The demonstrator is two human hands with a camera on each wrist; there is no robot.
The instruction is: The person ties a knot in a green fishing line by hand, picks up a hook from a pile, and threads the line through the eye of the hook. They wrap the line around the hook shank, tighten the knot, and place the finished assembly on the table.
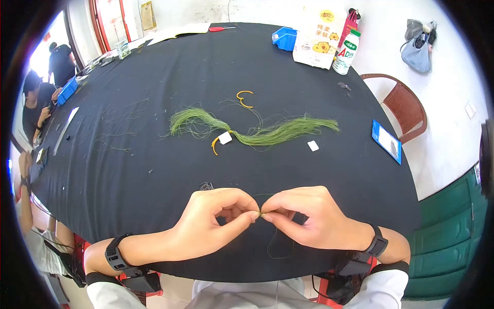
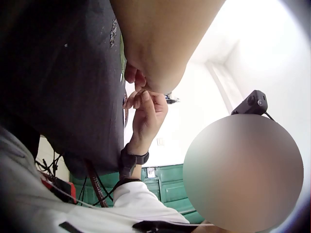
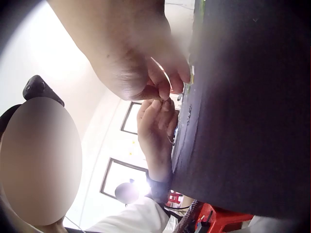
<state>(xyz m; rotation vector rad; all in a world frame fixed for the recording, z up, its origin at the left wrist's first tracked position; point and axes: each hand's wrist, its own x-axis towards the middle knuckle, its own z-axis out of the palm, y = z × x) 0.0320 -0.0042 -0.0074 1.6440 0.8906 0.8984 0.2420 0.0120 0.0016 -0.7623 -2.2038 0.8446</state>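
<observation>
In the head view my left hand (image 1: 218, 216) and right hand (image 1: 309, 213) meet fingertip to fingertip over the near part of the black-covered table (image 1: 170, 170). Each pinches a fine green thread (image 1: 268, 248) between thumb and forefinger; a loose length of it hangs below. The exact spot where the thread is gripped is hidden by the fingertips. Beyond the hands lies a long bundle of green threads (image 1: 278, 132), gathered near its middle beside a white tag (image 1: 225, 137). Both wrist views show the left hand (image 3: 158, 126) and right hand (image 2: 148, 119) touching at the tips.
Yellow curved pieces (image 1: 246, 99) and a white square (image 1: 313, 146) lie around the bundle. A small dark clump (image 1: 206, 186) sits behind the left hand. Farther off stand a blue bin (image 1: 284, 39), a tissue pack (image 1: 315, 41) and a bottle (image 1: 346, 54). People sit at left.
</observation>
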